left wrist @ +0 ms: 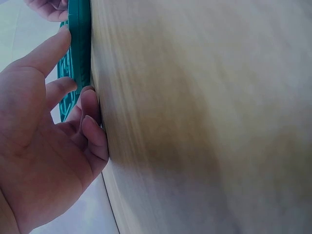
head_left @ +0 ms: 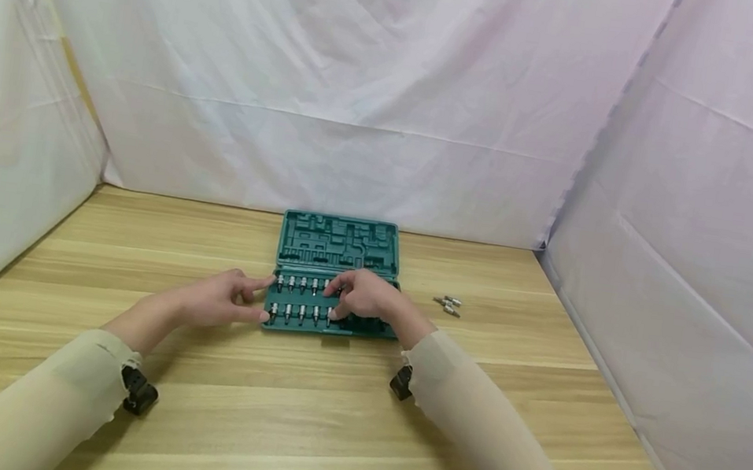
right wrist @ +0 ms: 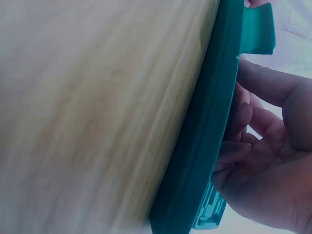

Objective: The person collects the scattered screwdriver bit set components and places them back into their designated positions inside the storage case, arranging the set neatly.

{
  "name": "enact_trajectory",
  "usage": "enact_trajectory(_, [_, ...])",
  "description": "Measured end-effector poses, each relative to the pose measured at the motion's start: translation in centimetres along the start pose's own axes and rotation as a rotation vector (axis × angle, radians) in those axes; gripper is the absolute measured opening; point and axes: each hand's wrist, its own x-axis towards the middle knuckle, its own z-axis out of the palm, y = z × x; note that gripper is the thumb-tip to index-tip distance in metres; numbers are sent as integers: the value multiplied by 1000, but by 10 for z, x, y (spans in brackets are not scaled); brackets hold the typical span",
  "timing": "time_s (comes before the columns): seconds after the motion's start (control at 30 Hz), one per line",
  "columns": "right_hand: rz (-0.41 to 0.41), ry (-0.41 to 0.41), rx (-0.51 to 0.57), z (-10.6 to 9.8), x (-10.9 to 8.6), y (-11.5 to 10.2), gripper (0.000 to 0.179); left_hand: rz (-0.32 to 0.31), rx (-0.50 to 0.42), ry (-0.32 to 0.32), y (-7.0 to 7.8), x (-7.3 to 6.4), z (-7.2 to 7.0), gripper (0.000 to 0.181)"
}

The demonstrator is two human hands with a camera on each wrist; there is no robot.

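A green bit case (head_left: 297, 298) lies unfolded on the table, with silver bit sockets (head_left: 301, 312) upright in two rows in its near half. My left hand (head_left: 225, 301) is at the case's left edge, thumb and index finger stretched out to touch it; the other fingers are bent in. Over the right part of the near half hovers my right hand (head_left: 368, 297), thumb at a lower-row socket and index finger by the upper row, the two spread apart. It hides the slots beneath. In the right wrist view, the case's front wall (right wrist: 204, 107) covers its fingertips.
Several loose bit sockets (head_left: 451, 310) lie on the table right of the case. The moulded lid (head_left: 340, 242) leans back behind the near half, and a latch tab (right wrist: 258, 29) sticks out at the front. White cloth (head_left: 339, 87) encloses the table (head_left: 265, 427) at back and sides.
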Motion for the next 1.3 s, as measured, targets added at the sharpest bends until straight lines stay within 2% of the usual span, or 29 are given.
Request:
enact_trajectory(0.3, [-171,-16,-21,-3,-8,16,34,-5,-8,1,-1,-1,3,86])
enact_trajectory(0.47, [-260,41,-36,-16,-22,30,32,-7,-10,3,0,-2,4,86])
enact_trajectory(0.87, [-239,125,31,-49,-64,69,30,-10,4,8,0,-2,2,85])
enact_trajectory(1.07, [-243,176,30,-65,-80,90,31,-11,8,4,-1,-2,2,85])
enact_trajectory(1.3, [-169,249,4,-91,-98,118,30,-6,13,6,1,-3,2,84])
